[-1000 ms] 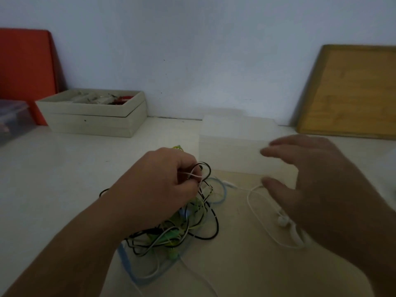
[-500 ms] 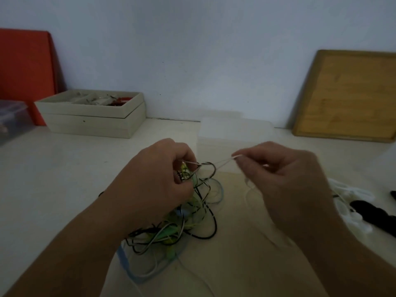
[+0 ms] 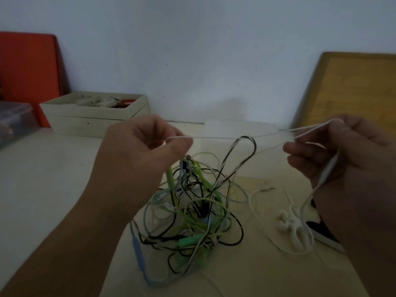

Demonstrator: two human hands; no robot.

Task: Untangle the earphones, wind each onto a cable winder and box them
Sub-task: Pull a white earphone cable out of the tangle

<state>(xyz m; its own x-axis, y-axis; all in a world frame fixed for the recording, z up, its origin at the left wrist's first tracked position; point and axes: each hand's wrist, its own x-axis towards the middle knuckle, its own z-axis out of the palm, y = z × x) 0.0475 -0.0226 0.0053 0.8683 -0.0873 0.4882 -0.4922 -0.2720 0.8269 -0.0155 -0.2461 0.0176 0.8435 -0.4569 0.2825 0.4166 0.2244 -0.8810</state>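
A tangle of green, black, blue and white earphone cables (image 3: 192, 213) lies on the table in front of me, partly lifted. My left hand (image 3: 141, 155) pinches one end of a white earphone cable (image 3: 225, 137) above the tangle. My right hand (image 3: 342, 151) pinches the same white cable far to the right, so it runs taut between both hands. A black-and-white cable loop (image 3: 244, 151) hangs over the taut white cable. White cable winders (image 3: 293, 228) lie on the table under my right forearm. A translucent white box (image 3: 240, 127) stands behind the tangle.
A cream tray (image 3: 94, 116) with small items stands at the back left, an orange board (image 3: 27, 76) behind it. A wooden board (image 3: 351, 91) leans on the wall at the back right. A clear container (image 3: 12, 121) sits at the far left, a dark flat thing (image 3: 321, 230) by the winders.
Both hands rose and moved apart; my right hand took hold of the white cable and drew it far to the right, lifting part of the tangle off the table.
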